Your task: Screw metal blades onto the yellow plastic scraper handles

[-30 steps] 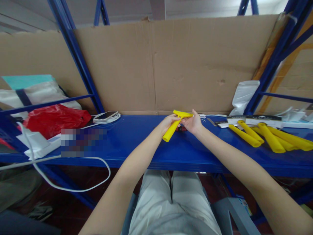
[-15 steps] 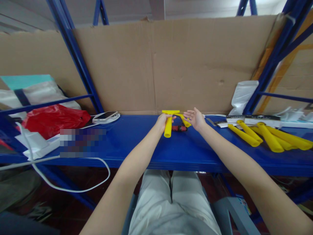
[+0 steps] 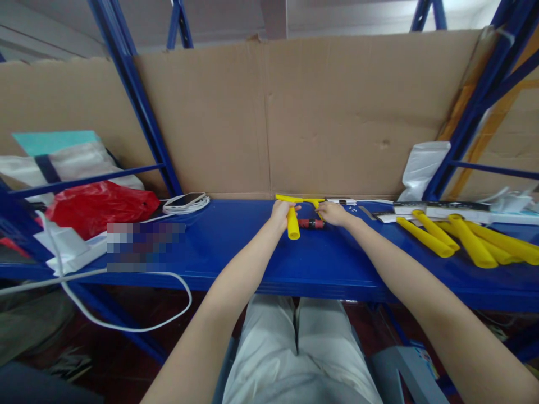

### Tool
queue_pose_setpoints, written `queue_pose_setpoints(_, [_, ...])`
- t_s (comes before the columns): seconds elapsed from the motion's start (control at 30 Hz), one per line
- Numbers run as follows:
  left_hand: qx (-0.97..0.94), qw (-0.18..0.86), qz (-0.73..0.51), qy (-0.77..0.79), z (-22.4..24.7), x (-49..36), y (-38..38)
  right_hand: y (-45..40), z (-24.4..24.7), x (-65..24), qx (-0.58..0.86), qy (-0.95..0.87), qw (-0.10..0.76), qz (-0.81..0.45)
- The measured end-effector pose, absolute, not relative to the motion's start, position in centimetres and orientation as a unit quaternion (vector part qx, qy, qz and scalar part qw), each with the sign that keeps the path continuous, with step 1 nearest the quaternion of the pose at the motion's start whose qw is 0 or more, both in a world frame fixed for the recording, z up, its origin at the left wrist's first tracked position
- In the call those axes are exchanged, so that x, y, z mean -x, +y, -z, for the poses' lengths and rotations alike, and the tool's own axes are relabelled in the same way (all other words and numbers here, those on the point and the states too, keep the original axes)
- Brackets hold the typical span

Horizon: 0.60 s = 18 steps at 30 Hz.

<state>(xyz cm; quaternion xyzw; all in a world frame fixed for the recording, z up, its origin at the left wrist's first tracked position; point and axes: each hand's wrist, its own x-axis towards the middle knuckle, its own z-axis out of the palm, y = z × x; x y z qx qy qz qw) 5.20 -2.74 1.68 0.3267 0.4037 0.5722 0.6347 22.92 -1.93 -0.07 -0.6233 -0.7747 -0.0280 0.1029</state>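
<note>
My left hand (image 3: pixel 284 214) is closed around a yellow T-shaped handle (image 3: pixel 293 227), its round open tube end towards me and its flat crossbar away from me. My right hand (image 3: pixel 332 214) has its fingers closed on a second yellow T-shaped piece (image 3: pixel 315 201) just to the right, mostly hidden by the fingers. Between the hands, on the blue shelf, lies a red and black tool (image 3: pixel 310 224), perhaps a screwdriver. Small bits (image 3: pixel 352 209), too small to name, lie beyond my right hand.
Several yellow tube handles (image 3: pixel 471 240) are piled at right by black and white boxes (image 3: pixel 442 209) and a thin metal strip (image 3: pixel 367 212). A phone (image 3: pixel 189 199) rests on a coiled white cable at left, near a red plastic bag (image 3: pixel 101 207). Cardboard (image 3: pixel 210 123) closes the back.
My right hand, open with fingers spread before, has come down and left and closed on the second yellow piece. My left hand still holds its handle, now slightly turned.
</note>
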Motion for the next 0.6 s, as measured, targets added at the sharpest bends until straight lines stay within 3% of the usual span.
queue_pose_setpoints(0.33, [-0.338,0.623,-0.579,0.403,-1.9,-5.2,-3.1,-0.7,-1.0,-21.2,0.636,-0.77,0.011,0.051])
queue_pose_setpoints(0.6, [-0.34,0.62,-0.579,0.406,-2.1,-5.2,-3.2,1.1,-0.2,-21.0,0.638,-0.765,0.089,0.0])
